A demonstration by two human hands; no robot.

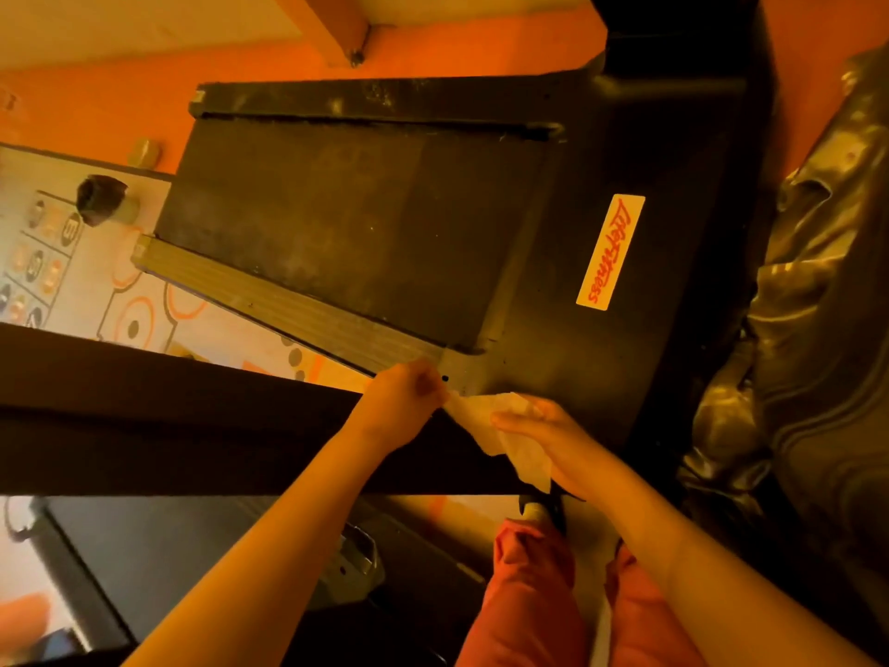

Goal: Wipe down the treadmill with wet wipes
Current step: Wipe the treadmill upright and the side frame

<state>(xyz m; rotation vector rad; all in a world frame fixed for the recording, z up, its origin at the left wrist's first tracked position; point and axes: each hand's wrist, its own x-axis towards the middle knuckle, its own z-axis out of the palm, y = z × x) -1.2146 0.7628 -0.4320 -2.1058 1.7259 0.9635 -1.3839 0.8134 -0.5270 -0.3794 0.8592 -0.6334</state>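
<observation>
A black treadmill (365, 223) fills the middle of the view, its dark belt running between a ribbed grey side rail (288, 300) and a black motor cover with an orange label (610, 252). A pale wet wipe (517, 442) is stretched between both hands just below the rail's near end. My left hand (401, 406) pinches one corner of the wipe. My right hand (553, 440) holds the other side, with the wipe draped over its fingers.
A wide dark bar (168, 426) crosses the view under my left forearm. Orange floor and a patterned mat (62, 262) lie to the left. A crumpled dark cover (818, 329) sits at the right. My red trouser legs (534, 608) are below.
</observation>
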